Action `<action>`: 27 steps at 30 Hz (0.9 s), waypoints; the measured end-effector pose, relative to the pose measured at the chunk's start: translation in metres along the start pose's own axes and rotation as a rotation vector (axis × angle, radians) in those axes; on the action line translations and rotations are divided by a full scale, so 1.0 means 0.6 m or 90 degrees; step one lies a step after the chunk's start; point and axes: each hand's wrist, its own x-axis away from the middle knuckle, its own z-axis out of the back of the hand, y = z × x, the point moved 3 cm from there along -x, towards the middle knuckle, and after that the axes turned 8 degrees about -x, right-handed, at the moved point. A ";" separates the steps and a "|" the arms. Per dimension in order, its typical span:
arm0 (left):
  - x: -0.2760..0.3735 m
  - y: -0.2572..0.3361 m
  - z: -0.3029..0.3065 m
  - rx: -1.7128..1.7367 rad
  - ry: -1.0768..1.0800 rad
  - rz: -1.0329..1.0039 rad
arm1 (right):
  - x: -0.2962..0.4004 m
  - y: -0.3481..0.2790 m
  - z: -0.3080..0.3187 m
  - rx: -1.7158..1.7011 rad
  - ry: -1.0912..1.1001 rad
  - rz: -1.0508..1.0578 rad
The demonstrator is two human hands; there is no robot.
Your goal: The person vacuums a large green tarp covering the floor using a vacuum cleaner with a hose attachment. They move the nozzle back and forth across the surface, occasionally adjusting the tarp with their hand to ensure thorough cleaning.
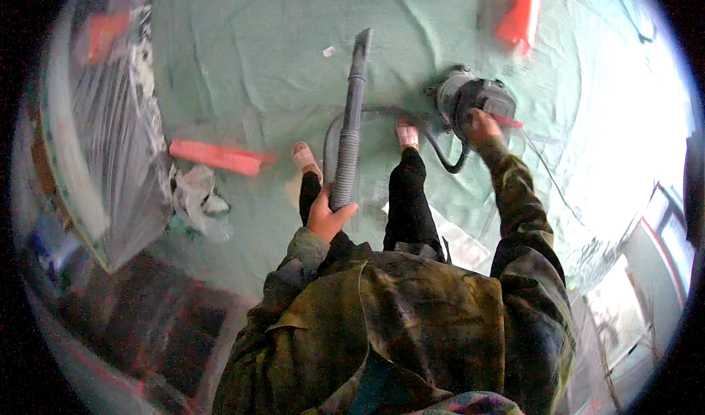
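Note:
My left hand (326, 216) is closed around the lower end of a grey ribbed vacuum hose (347, 161). From it a dark crevice nozzle (359, 57) points away from me, its slanted tip above the floor. At the right, my right hand (483, 126) grips the top of a canister vacuum cleaner (460, 93) with a dark head and a paler body. A flat red piece (508, 122) juts out beside the fingers; whether it belongs to the machine I cannot tell. The dark hose curves across the floor between nozzle and canister.
Wrinkled green sheeting (264, 57) covers the floor. Red angular pieces (217, 156) lie at the left and upper right (520, 18). Clear plastic film (121, 156) hangs at the left above crumpled plastic (201, 194). A thin cable (551, 172) trails from the vacuum. White sheet (460, 241) lies near my leg.

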 end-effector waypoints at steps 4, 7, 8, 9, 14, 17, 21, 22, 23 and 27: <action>-0.035 -0.044 0.022 -0.038 -0.150 -0.031 | 0.043 -0.163 -0.150 -0.585 0.115 0.002; -0.036 -0.117 0.057 -0.091 -0.268 -0.092 | 0.059 -0.310 -0.263 -1.008 0.068 -0.097; -0.037 -0.133 0.076 -0.122 -0.287 -0.127 | 0.072 -0.375 -0.277 -1.055 0.057 -0.148; -0.028 -0.125 0.105 -0.133 -0.325 -0.089 | 0.084 -0.448 -0.278 -1.115 0.084 -0.114; 0.004 -0.255 0.242 -0.185 -0.412 -0.079 | 0.119 -0.614 -0.416 -1.261 0.164 -0.147; 0.017 -0.344 0.291 -0.194 -0.464 -0.145 | 0.104 -0.599 -0.512 -1.097 0.262 -0.164; 0.030 -0.428 0.296 -0.231 -0.669 -0.031 | 0.084 -0.527 -0.552 -0.658 0.324 -0.196; 0.027 -0.453 0.288 -0.191 -0.665 -0.012 | 0.079 -0.479 -0.564 -0.465 0.323 -0.213; 0.020 -0.462 0.279 -0.177 -0.612 -0.044 | 0.073 -0.431 -0.589 -0.512 0.312 -0.277; -0.042 -0.565 0.226 -0.149 -0.401 -0.059 | 0.060 -0.241 -0.613 -0.775 0.340 -0.419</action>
